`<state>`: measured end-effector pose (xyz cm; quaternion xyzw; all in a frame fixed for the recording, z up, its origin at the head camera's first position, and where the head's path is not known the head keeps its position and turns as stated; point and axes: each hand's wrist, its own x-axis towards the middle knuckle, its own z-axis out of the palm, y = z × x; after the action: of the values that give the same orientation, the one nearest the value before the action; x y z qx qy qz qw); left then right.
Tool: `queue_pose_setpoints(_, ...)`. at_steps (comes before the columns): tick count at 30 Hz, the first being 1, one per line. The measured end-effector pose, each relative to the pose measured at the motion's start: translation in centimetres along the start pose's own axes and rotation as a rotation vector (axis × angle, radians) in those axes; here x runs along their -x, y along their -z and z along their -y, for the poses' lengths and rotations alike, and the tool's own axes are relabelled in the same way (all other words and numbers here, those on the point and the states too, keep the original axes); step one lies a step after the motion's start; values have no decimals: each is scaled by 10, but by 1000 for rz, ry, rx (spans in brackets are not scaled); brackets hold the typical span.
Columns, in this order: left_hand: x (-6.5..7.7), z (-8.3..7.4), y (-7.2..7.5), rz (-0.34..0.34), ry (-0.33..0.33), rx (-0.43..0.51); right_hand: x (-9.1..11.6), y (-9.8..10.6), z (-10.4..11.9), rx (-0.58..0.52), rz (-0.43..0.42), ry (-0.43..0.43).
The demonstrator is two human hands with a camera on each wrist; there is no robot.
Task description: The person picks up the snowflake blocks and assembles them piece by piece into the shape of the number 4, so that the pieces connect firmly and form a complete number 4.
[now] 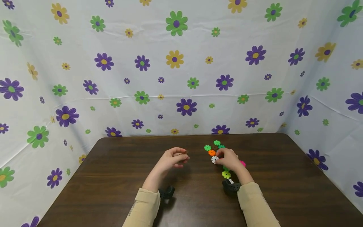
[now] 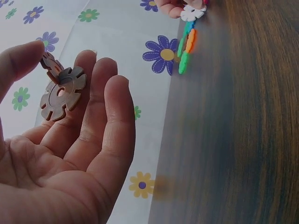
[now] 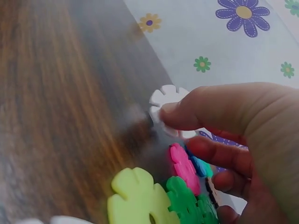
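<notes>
Head view: both forearms, tan sleeves [image 1: 144, 206] w/ black wrist straps [image 1: 167, 192], reach fwd over the dark wood tbl [image 1: 119, 176] and angle in twd each other. L hand [image 1: 173, 158] is raised above the tbl, wrist bent, fingers pointing right; R hand [image 1: 229, 159] is lower, over the disc cluster, fingers pointing left. R thumb + fingers pinch a white disc [image 1: 215, 159] at the cluster's left side. Near it: orange disc [image 1: 211, 153], lt-green disc [image 1: 207, 148]; yellow-green disc [image 1: 226, 174] sits nearer the R strap, pink disc [image 1: 243, 163] pokes out past the R hand. Floral cloth [image 1: 153, 44] behind.

L wrist view: palm turned to cam, thumb bent over, grasping two brown discs [image 2: 63, 95] joined at an angle btwn thumb & fingers; three other fingers extended, slightly bent. Discs are clear of the tbl, well apart from the cluster.

R wrist view: thumb lies across the white disc's face, pinch grip, disc tilted up; other fingers bent below, by the pink, blue [image 3: 200, 165] and green [image 3: 183, 197] pcs. Can't tell if the white disc is attached.
</notes>
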<state>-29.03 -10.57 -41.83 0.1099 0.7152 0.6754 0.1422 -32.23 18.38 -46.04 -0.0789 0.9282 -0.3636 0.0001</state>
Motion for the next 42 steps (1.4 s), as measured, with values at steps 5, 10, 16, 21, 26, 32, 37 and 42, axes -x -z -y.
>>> queue_pose_setpoints(5, -1, 0, -1, 11, 2, -14, -1, 0, -2, -67, 25, -10)
queue_pose_setpoints(10, 0, -2, -1, 6, 10, -22, -3, 0, -1, -150, 34, -3)
queue_pose_setpoints(16, 3, -8, -1, 20, 9, -31, -1, 4, 5, -181, 27, 39)
queue_pose_setpoints(21, 4, -9, -1, 30, 7, -40, 1, 7, 13, -297, -18, 41)
queue_pose_setpoints(26, 2, -5, -2, 21, 7, -34, 3, 10, 24, -395, -46, 69)
queue_pose_setpoints(32, -1, 1, -3, 28, -12, -36, 17, 17, 62, -446, -5, 115)
queue_pose_setpoints(37, 0, 0, -6, 46, -19, -41, 15, 9, 70, -506, 19, 136)
queue_pose_setpoints(42, 0, 2, -9, 59, -20, -36, 8, -2, 64, -546, 27, 146)
